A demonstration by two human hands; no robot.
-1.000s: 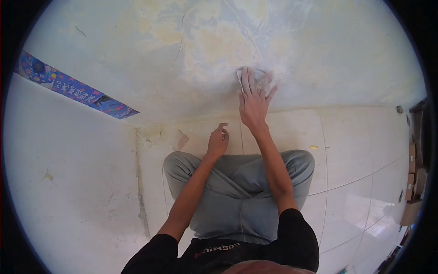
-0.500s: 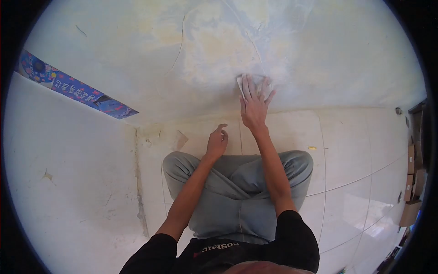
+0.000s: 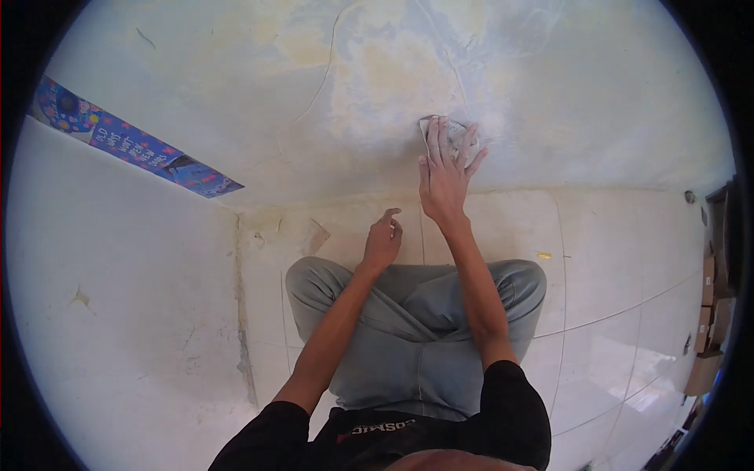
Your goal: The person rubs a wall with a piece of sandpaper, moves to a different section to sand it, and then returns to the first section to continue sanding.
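Observation:
My right hand (image 3: 446, 174) presses a dusty, pale sheet of sandpaper (image 3: 474, 141) flat against the lower wall (image 3: 377, 86), with its fingers spread over the sheet. Most of the sandpaper is hidden beneath the fingers. The wall around it has yellowish and whitish patches and thin cracked lines. My left hand (image 3: 384, 239) hovers above my crossed legs near the foot of the wall. Its index finger is stretched out, the other fingers are loosely bent, and nothing shows in it.
A blue printed strip (image 3: 141, 145) with lettering runs along the wall at left. On the tiled floor (image 3: 597, 290) lie a small brownish scrap (image 3: 318, 235) and a yellow piece (image 3: 544, 255). Cardboard boxes (image 3: 704, 373) stand at the far right. A side wall rises at left.
My right hand has slid the sandpaper slightly up and to the right on the wall. The left hand keeps nearly the same pose. The whole view has shifted a little.

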